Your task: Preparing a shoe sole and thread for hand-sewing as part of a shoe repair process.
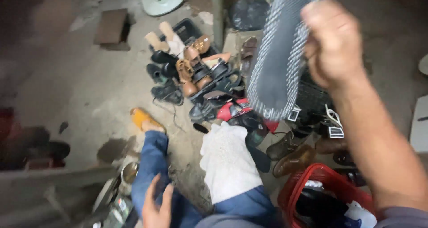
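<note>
- The right hand (332, 43), raised at the upper right of the frame, has its grip closed on a dark shoe sole (278, 54) with a pale stitched rim, which hangs tilted, toe end down toward the centre.
- Just below the sole lies a heap of shoes (200, 76) on the concrete floor (80, 90), with a red shoe (234, 110) nearest the sole's tip.
- A white cloth (227, 161) drapes over the person's knee at lower centre.
- The left hand (157, 205), bottom centre-left, rests open with fingers spread beside the blue-trousered leg, gripping nothing.
- A red basket (307, 183) sits at lower right.
- An orange slipper (143, 118) shows left of centre.
</note>
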